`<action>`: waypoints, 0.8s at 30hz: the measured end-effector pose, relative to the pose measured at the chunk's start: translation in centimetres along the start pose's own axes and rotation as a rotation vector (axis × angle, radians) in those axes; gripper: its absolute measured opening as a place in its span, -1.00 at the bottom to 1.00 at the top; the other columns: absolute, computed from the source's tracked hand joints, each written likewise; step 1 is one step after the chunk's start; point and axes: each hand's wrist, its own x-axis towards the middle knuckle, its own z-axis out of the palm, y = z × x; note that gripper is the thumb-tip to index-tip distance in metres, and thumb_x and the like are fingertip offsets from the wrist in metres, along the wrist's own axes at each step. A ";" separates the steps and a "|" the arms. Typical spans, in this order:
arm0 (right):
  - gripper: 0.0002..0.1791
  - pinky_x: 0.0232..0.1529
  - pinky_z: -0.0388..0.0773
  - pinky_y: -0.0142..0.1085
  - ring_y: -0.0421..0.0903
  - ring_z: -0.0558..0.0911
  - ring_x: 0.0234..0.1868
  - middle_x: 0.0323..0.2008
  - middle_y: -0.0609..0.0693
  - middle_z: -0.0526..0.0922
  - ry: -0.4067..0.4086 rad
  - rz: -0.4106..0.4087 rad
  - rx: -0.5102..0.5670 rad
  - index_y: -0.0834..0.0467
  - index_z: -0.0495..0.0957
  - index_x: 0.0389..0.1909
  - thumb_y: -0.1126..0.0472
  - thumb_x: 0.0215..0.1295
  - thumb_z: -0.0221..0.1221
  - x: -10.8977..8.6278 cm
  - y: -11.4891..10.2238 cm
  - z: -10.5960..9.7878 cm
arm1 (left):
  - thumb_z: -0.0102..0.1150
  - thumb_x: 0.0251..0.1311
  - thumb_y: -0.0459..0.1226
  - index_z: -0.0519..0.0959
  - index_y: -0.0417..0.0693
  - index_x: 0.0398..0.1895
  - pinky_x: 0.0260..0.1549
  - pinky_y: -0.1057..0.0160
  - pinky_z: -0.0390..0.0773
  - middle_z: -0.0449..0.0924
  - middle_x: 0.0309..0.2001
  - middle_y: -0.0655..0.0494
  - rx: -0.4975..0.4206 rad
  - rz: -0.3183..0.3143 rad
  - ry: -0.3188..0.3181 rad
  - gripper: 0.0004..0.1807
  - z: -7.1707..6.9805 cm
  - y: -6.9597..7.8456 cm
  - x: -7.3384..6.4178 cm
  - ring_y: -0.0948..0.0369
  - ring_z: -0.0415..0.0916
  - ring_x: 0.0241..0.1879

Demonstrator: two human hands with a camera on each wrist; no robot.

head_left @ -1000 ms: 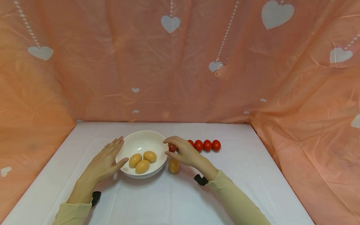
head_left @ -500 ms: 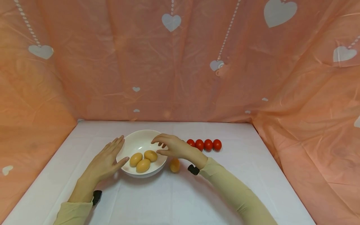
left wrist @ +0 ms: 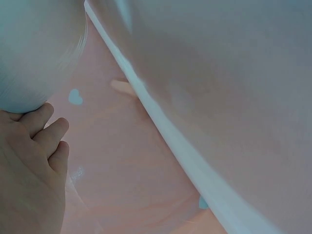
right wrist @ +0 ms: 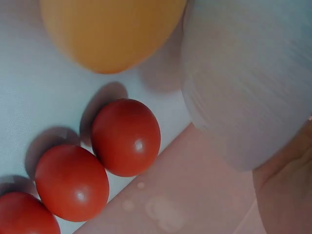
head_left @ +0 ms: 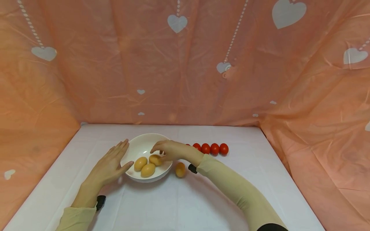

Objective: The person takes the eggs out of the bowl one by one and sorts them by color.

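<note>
A white bowl (head_left: pixel 137 175) stands left of centre on the table and holds three yellow-brown eggs. My left hand (head_left: pixel 108 166) rests against the bowl's left side, fingers straight, thumb over the rim. In the left wrist view its fingertips meet the bowl's outer wall (left wrist: pixel 39 63). Reaching over the right rim, my right hand (head_left: pixel 171 150) has bent fingers just above the rightmost egg (head_left: pixel 155 159) and its thumb overlapping that egg's right side. I cannot tell whether it grips the egg. The other eggs are the left egg (head_left: pixel 140 163) and the front egg (head_left: pixel 147 170).
Another egg (head_left: pixel 180 169) lies on the white tablecloth (head_left: pixel 150 205), right of the bowl. Behind it runs a row of several small red tomatoes (head_left: pixel 215 149), its left end partly hidden by my right forearm. An orange curtain (head_left: pixel 185 80) with hearts hangs behind and at both sides.
My right hand has moved left from beside the bowl, over its rim, and down to the rightmost egg inside. My left hand stays at the bowl's left side.
</note>
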 end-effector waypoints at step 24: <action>-0.48 -0.12 0.46 -0.60 -0.24 0.57 -0.16 0.07 -0.09 0.73 -0.106 -0.016 -0.148 0.05 0.67 0.26 0.37 0.26 0.39 1.4 -0.5 0.6 | 0.16 0.44 0.07 0.16 -0.42 0.57 0.52 -0.21 0.15 0.11 0.60 -0.28 0.000 -0.019 -0.028 -0.09 -0.1 0.0 0.1 -0.28 0.10 0.55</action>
